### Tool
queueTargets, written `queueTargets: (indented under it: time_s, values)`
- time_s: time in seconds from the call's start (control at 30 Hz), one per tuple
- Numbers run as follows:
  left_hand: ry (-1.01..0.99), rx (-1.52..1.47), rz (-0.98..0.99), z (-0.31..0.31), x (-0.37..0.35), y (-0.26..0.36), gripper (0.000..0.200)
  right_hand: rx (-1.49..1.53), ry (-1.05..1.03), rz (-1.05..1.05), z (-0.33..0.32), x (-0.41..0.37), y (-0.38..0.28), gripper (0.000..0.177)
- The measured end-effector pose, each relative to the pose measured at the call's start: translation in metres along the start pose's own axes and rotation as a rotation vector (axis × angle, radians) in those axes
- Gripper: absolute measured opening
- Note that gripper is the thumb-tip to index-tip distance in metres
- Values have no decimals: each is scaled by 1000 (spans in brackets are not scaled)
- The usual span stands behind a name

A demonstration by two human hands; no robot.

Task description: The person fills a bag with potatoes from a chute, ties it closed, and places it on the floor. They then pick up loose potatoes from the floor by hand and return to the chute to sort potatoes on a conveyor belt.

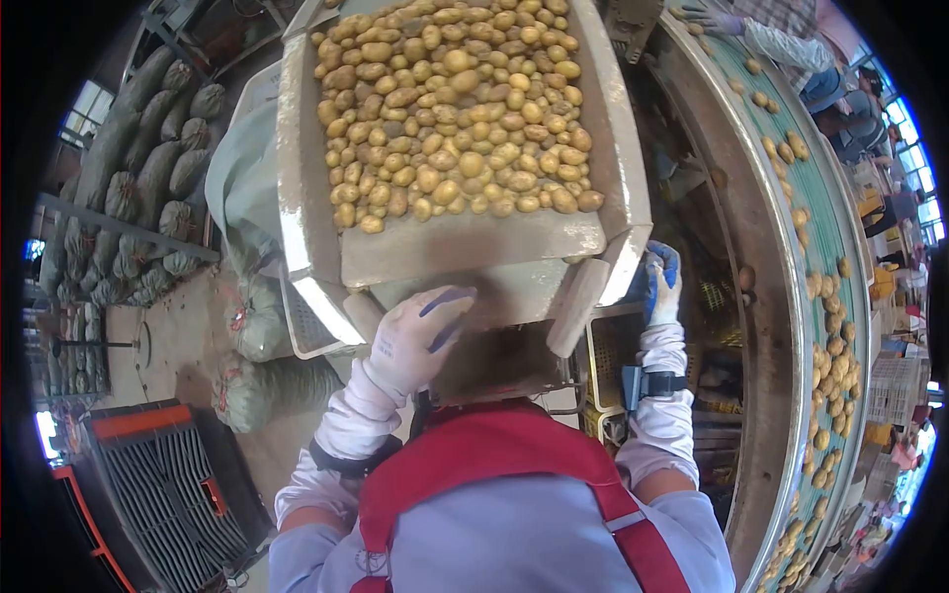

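My left hand (423, 336), in a white glove with blue patches, is over the lower left lip of a metal chute (474, 249). Its thumb and fingers are apart, and no object shows between them. Small potatoes (455, 128) lie heaped on the chute's sloping bed above that hand. At the chute's lower right corner is my right hand (663, 285), gloved in white and blue. The right fingers are bent inward close to the chute's side wall, and what they hold, if anything, is hidden. A worn block (577, 308) sticks out at the lip between the hands.
On the right, a green conveyor belt (825, 259) carries potatoes past a person's gloved hand (714, 20). Yellow crates (601, 361) stand below the chute. Stacked filled sacks (124, 198) and a black-and-orange rack (173, 484) are at left, with more sacks (277, 393) on the floor.
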State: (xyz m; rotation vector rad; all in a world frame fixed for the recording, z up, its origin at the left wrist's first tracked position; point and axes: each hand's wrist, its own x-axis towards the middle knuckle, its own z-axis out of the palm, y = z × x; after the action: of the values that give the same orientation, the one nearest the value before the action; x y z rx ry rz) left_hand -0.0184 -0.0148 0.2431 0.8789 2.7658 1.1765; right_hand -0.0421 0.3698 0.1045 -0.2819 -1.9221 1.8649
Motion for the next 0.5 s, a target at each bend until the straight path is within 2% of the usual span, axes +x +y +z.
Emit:
queueTargets:
  time_s: [0.03,0.07,0.1,0.13,0.2,0.27,0.33,0.4,0.43,0.5]
  values:
    - [39,44,36,-12,-3,-3,34,-42,-33,33,-5,2,-2,27]
    - [86,87,78,-24,-5,-6,35,-356,-26,141,1,-4,-41,24]
    - [110,89,84,-39,-7,-13,34,-485,41,-102,8,2,-58,24]
    - [92,68,7,-58,-5,-21,33,-625,98,-319,17,5,-81,24]
    - [88,220,91,-83,16,-33,36,-657,-100,-445,88,7,-162,27]
    - [-81,374,92,-94,60,-52,42,-558,-473,-104,143,34,-162,36]
    - [-141,533,43,-78,103,-74,55,-890,-573,-261,181,81,-100,52]
    - [-269,654,-68,-60,144,-87,66,-1354,-455,-225,216,85,-71,68]
    - [-263,655,-68,-46,147,-93,66,-1380,-431,-255,227,77,-73,70]
    - [-405,806,-99,-24,151,-103,72,-1342,-463,-350,226,65,-68,70]
